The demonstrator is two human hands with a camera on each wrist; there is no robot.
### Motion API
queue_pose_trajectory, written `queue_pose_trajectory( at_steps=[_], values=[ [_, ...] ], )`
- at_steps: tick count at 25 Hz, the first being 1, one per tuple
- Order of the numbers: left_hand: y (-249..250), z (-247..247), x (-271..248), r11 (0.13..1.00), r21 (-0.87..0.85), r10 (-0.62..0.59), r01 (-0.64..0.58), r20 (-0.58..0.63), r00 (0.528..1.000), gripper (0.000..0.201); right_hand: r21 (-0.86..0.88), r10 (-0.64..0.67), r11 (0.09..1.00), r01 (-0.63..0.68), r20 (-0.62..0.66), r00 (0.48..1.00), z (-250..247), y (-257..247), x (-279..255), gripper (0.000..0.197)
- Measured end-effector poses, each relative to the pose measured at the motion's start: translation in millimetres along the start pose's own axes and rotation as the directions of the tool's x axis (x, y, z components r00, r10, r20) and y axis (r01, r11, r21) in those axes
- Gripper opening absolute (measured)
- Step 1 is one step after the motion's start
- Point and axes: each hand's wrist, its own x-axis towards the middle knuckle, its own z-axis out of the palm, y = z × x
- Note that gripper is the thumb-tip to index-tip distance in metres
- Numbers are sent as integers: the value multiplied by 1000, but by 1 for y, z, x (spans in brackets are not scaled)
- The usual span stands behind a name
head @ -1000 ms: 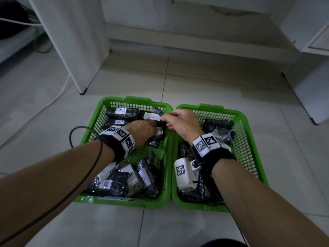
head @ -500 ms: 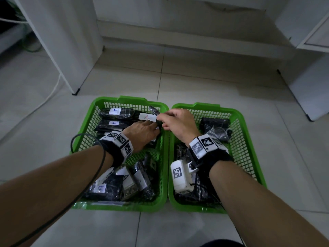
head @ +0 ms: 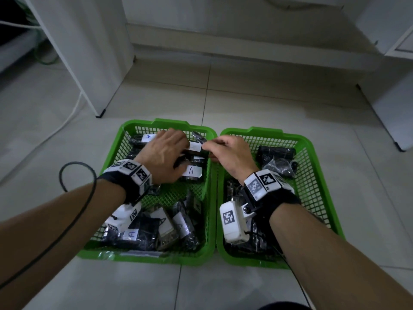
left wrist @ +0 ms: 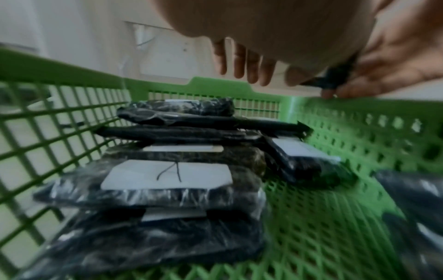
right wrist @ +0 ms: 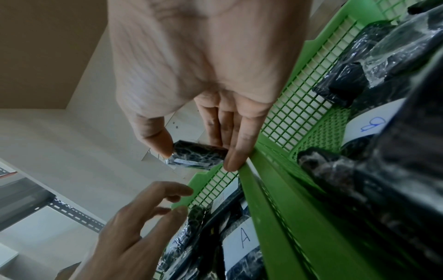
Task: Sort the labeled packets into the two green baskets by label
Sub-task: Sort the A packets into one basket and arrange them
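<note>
Two green baskets sit side by side on the tiled floor: the left basket [head: 143, 258] holds several black packets with white labels, one marked A [head: 191, 171]. In the right basket [head: 317, 148] lie more black packets, one marked B [right wrist: 369, 123]. My right hand [head: 206, 144] pinches a small black packet [right wrist: 199, 154] between thumb [right wrist: 158, 140] and fingers, just above the rims where the baskets meet. My left hand [head: 169, 142] hovers over the far packets of the left basket, fingers [left wrist: 244, 62] relaxed and holding nothing.
A white cabinet panel with a black foot [head: 100, 114] stands at the back left, with a white cable [head: 67, 119] running along the floor beside it. Another white unit [head: 397, 130] is at the right. Bare tiles surround the baskets.
My left hand has lifted and moved toward the far side of the left basket. The right hand keeps its pinch on the small packet at the shared rims.
</note>
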Motion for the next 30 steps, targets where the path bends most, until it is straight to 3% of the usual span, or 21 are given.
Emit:
queue_pose_trajectory(
  at_steps=[2, 4, 6, 11, 14, 17, 20, 22, 25, 30],
  values=[
    [-17, -2, -1, 985, -69, -159, 157, -34, 987, 40, -8, -16, 1000, 16, 9, 1000, -1, -1, -2, 43],
    [-37, -1, -6, 966, -86, -241, 244, 48, 969, 41, -56, -47, 997, 48, 17, 999, -1, -3, -5, 34],
    [-52, 1, -12, 963, -57, -257, 263, 99, 961, 42, -140, -99, 985, 99, 8, 995, 1, -4, -7, 27],
    [-54, 4, -11, 969, 149, -227, 195, 246, 942, 53, -221, -135, 966, 131, -2, 991, 5, -5, -9, 34],
    [-47, -3, -14, 966, 95, -255, 242, 173, 951, 51, -248, -148, 958, 145, 7, 989, 6, -4, -10, 33],
    [-27, -8, -20, 1000, -3, -8, 8, 64, 998, 37, -230, -148, 963, 143, -4, 989, 6, -2, -10, 32],
    [-3, -5, -13, 973, -13, 226, -229, 227, 947, 35, -185, -115, 977, 108, -26, 993, 2, -2, -9, 32],
    [6, 1, -2, 960, 9, 260, -279, 333, 906, 44, -100, -57, 994, 53, -30, 998, 2, 0, -7, 31],
    [13, 8, 8, 947, -12, 305, -322, 359, 882, 53, 29, 6, 1000, -4, -43, 999, 2, 4, -6, 38],
    [19, 21, 9, 956, 27, 265, -292, 346, 900, 50, 15, -3, 1000, 3, -37, 999, 2, 2, -11, 37]
  ],
)
